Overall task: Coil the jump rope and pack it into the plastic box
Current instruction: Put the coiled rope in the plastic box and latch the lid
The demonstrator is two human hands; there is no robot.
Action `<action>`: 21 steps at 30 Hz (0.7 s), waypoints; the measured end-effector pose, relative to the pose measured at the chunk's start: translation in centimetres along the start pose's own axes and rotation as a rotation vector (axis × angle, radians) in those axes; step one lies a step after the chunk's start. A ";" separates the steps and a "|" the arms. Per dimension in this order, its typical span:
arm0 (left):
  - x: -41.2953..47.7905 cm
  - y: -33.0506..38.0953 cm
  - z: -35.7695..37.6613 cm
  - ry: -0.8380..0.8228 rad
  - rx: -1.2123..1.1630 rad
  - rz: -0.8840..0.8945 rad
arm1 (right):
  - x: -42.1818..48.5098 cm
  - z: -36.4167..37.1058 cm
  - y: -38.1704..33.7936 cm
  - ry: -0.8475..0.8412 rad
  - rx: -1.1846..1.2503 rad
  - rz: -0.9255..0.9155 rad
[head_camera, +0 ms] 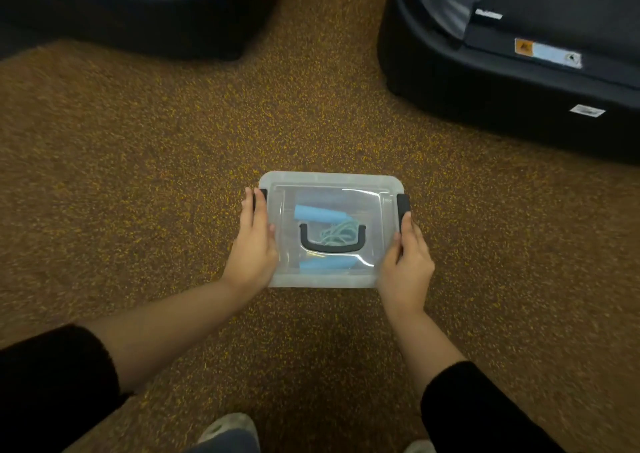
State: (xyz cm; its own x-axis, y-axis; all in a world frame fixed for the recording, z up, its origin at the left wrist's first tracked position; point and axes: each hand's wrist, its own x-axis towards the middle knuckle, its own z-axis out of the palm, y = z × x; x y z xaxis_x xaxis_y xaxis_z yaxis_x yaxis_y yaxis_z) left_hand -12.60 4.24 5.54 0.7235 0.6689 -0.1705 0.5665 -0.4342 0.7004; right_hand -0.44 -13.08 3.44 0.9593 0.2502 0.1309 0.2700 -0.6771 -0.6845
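A clear plastic box (pixel 329 181) sits on the speckled brown floor with its lid on and a black carry handle (pixel 332 243) lying flat on top. Through the lid I see the jump rope (pixel 341 233) coiled inside, with two blue handles, one toward the far side (pixel 318 213) and one toward the near side (pixel 327 264). My left hand (pixel 254 245) lies flat against the box's left side, fingers over the black left latch (pixel 259 198). My right hand (pixel 407 265) rests on the right side, fingertips touching the black right latch (pixel 403 207).
Two large black machine bases stand on the floor, one at the far left (pixel 138 13) and one at the far right (pixel 512 72), with a strip of floor between them. My shoes (pixel 228 426) show at the bottom edge.
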 end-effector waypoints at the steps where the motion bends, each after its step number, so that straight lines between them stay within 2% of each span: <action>1: 0.6 0.4 -0.2 -0.003 0.011 0.012 | 0.8 0.0 -0.2 0.007 0.011 -0.012; 10: 8.1 4.2 -1.0 -0.011 0.105 0.080 | 8.1 0.5 -1.2 -0.049 0.009 0.029; 16: 11.5 5.8 0.1 0.019 0.068 0.007 | 13.6 1.4 -1.4 -0.072 -0.032 -0.043; 21: 14.7 5.6 0.8 -0.008 0.046 -0.017 | 16.5 2.8 -1.3 -0.133 -0.017 -0.020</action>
State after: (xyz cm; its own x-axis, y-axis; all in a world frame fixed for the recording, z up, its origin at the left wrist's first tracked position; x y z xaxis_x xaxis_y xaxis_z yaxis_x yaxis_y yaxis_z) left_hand 1.47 11.16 6.42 0.7169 0.6714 -0.1876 0.5958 -0.4503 0.6650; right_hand 14.81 -6.15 4.45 0.9344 0.3530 0.0472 0.2918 -0.6826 -0.6700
